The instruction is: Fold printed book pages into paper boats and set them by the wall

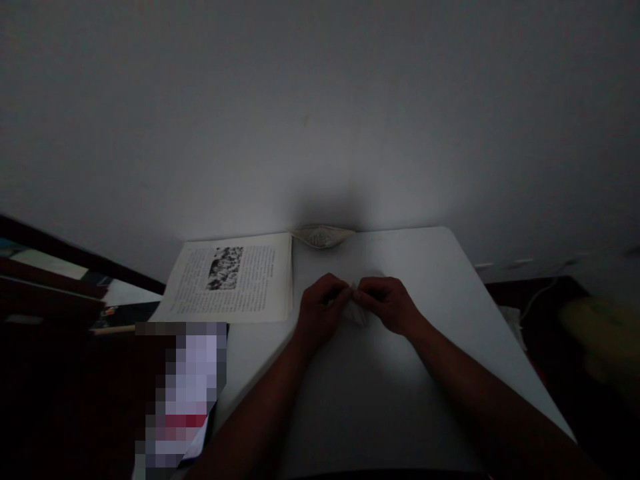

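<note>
Dim light here. On the white table (380,387), left of the hands, we see an open book (233,277). Our left hand (320,310) pinches a small folded paper piece (357,308), fingers curled tight on its left edge. Our right hand (390,303) grips its other side, fingers closed too. Beyond the paper piece, at the table's far edge, sits a finished paper boat (323,235).

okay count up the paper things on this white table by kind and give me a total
Open printed book: 1
Finished folded paper boat by the wall: 1
Small folded paper piece pinched between the left hand and right hand: 1
Total: 3
</note>
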Demonstrator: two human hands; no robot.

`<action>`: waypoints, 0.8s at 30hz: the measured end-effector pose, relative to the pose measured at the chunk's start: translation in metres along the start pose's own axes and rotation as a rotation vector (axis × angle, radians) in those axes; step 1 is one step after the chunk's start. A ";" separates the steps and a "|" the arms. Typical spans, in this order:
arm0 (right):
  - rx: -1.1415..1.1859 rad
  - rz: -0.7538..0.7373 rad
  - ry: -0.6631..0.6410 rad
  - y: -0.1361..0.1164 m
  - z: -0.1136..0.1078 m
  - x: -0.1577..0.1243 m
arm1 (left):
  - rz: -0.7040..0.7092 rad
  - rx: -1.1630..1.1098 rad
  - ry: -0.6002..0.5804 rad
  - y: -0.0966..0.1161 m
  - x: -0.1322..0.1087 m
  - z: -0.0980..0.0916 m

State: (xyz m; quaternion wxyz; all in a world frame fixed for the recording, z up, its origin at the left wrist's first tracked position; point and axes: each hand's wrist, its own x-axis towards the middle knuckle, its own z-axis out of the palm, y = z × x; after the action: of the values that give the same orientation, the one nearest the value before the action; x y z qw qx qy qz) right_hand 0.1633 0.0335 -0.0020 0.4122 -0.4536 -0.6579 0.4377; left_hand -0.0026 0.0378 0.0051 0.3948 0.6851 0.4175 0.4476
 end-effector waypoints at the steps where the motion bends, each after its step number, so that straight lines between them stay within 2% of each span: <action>1: 0.002 0.000 0.010 0.000 0.000 0.000 | -0.013 -0.007 0.008 -0.001 0.000 0.001; 8: 0.082 0.070 0.134 0.002 0.001 0.000 | -0.236 -0.092 -0.013 -0.004 0.000 0.005; 17: 0.279 0.189 0.111 0.008 0.004 -0.001 | -0.109 0.042 0.046 0.001 -0.001 0.004; 22: 0.308 0.190 0.165 0.009 0.004 0.000 | -0.238 -0.082 0.003 -0.001 0.000 0.006; 24: 0.309 0.173 0.161 0.008 0.004 0.001 | -0.247 -0.083 0.024 -0.002 0.000 0.006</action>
State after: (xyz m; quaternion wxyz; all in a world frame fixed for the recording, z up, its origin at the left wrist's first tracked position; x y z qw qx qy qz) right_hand 0.1611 0.0352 -0.0108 0.4888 -0.4733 -0.5064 0.5296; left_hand 0.0027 0.0374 0.0018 0.4701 0.6062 0.4844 0.4206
